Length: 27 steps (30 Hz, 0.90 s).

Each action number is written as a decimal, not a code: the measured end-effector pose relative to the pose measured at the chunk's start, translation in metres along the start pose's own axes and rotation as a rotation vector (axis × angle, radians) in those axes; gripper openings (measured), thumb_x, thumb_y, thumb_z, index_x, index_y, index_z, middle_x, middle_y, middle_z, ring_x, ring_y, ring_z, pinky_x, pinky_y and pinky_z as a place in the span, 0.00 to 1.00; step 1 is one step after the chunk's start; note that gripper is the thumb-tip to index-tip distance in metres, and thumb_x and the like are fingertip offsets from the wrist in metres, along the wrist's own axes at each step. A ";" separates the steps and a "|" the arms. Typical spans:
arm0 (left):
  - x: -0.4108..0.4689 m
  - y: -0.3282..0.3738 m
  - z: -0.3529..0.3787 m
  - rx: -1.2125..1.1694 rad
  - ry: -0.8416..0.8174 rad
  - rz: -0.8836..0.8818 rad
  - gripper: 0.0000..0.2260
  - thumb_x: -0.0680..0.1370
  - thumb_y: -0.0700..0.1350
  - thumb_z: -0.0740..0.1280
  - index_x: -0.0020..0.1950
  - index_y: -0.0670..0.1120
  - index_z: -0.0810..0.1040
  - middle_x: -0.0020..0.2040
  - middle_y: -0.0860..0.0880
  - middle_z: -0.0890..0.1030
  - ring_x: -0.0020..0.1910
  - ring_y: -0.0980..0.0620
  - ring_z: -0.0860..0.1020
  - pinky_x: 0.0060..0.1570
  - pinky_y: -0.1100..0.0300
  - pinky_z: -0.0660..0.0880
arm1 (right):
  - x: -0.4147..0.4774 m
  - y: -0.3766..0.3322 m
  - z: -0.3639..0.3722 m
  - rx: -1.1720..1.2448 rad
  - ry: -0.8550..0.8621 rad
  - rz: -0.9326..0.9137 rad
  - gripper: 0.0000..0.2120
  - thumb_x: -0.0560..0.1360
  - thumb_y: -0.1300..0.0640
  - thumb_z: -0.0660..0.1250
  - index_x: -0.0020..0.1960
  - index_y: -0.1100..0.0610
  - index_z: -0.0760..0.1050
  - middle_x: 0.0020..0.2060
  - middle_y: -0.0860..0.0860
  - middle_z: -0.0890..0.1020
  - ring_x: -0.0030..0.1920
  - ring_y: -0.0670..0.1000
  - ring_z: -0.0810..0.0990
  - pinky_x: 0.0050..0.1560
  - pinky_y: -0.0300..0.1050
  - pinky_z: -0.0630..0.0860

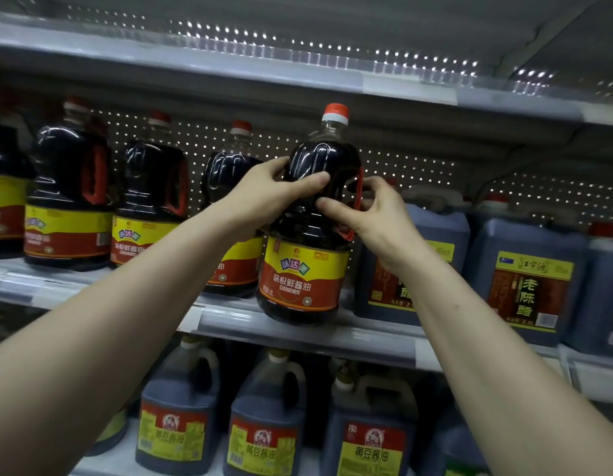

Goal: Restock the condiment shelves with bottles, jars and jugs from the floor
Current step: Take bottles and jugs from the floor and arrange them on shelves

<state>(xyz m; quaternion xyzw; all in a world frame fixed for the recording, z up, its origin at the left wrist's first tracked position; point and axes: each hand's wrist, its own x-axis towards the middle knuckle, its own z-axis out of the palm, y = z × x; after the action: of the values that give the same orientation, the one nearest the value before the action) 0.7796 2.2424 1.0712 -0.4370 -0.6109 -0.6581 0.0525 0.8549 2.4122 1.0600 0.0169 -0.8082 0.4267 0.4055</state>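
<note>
Near: my left hand (263,197) and right hand (377,214) gripped shoulder of soy sauce jug (305,269). Jug upright at 12 o'clock, base at front lip of middle shelf (366,338); whether it touched, I could not tell. Farther, 9 to 10 o'clock: matching jugs (150,201) in row. I judged placement unfinished. Floor stock unseen.

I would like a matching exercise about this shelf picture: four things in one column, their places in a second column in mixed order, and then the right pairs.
Things
1. red-capped soy sauce jug
2. blue vinegar jug
3. cream-capped jug
4. right hand

Places
A. on the lower shelf
B. fingers at the red handle
C. held at the front edge of the middle shelf
D. standing on the middle shelf, to the right

Pairs: 1-C, 2-D, 3-A, 4-B
</note>
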 end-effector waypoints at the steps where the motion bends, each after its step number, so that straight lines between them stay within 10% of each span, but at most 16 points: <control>1: 0.002 -0.003 -0.001 0.002 -0.003 -0.001 0.09 0.74 0.52 0.74 0.51 0.55 0.79 0.41 0.60 0.85 0.41 0.60 0.84 0.32 0.68 0.77 | 0.001 0.001 0.002 0.001 -0.003 0.004 0.45 0.53 0.32 0.77 0.64 0.51 0.72 0.56 0.49 0.83 0.57 0.49 0.83 0.58 0.54 0.81; 15: 0.025 -0.034 -0.013 0.005 0.002 -0.018 0.06 0.77 0.49 0.71 0.48 0.57 0.75 0.34 0.68 0.82 0.36 0.70 0.80 0.27 0.75 0.72 | 0.027 0.018 0.025 -0.086 -0.010 0.029 0.39 0.63 0.38 0.79 0.67 0.52 0.70 0.58 0.48 0.81 0.58 0.50 0.80 0.59 0.55 0.80; 21: 0.028 -0.056 -0.008 0.135 0.103 0.025 0.14 0.75 0.56 0.72 0.59 0.58 0.75 0.53 0.56 0.83 0.54 0.55 0.81 0.58 0.55 0.78 | 0.028 0.028 0.028 -0.051 0.006 0.074 0.35 0.68 0.43 0.79 0.68 0.54 0.70 0.59 0.49 0.81 0.59 0.50 0.80 0.61 0.55 0.79; 27: 0.020 -0.066 -0.005 0.178 0.103 0.026 0.25 0.76 0.55 0.70 0.72 0.52 0.71 0.63 0.54 0.79 0.64 0.54 0.76 0.67 0.50 0.72 | 0.026 0.027 0.028 -0.026 0.011 0.100 0.33 0.69 0.44 0.79 0.68 0.53 0.71 0.60 0.48 0.81 0.60 0.49 0.79 0.63 0.54 0.78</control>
<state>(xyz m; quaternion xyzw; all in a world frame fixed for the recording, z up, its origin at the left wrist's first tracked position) 0.7252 2.2641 1.0339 -0.4043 -0.6577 -0.6220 0.1309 0.8098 2.4182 1.0510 -0.0310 -0.8113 0.4362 0.3881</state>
